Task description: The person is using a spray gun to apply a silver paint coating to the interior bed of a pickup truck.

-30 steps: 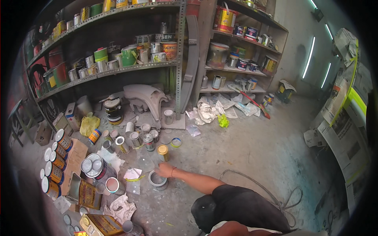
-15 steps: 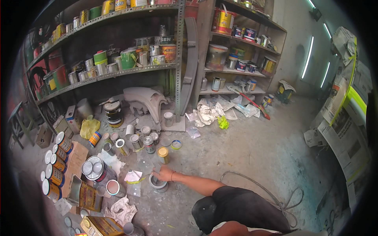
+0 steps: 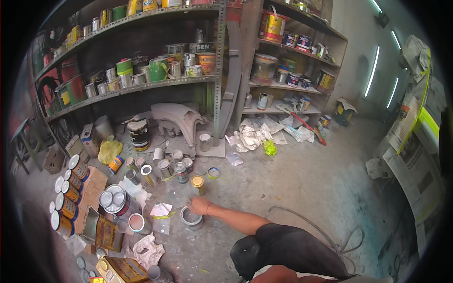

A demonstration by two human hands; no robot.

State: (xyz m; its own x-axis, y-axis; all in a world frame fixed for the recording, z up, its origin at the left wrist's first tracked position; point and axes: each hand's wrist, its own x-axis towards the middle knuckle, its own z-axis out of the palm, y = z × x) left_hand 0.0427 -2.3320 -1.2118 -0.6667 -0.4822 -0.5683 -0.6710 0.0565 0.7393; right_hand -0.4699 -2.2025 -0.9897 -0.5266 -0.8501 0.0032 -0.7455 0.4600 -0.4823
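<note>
My right hand reaches in from the right, a thin band round its wrist. Its fingers are pinched at the far rim of an open tin with grey contents, on the floor. A thin strip seems to stick out to the left of the fingers; it is too blurred to name. Just beyond the hand stands a small tin with a golden-yellow lid. To the left lie a piece of pinkish-white paper and a clear sheet. My left hand is out of view.
Orange-and-blue tins, a large paint can and rectangular metal cans crowd the left. A crumpled cloth lies near them. Shelves of cans line the back. A hose curls on the right floor.
My right hand has drawn up slightly from over the tin's opening toward its far rim, and its fingers look more closed. The whole view has shifted a little.
</note>
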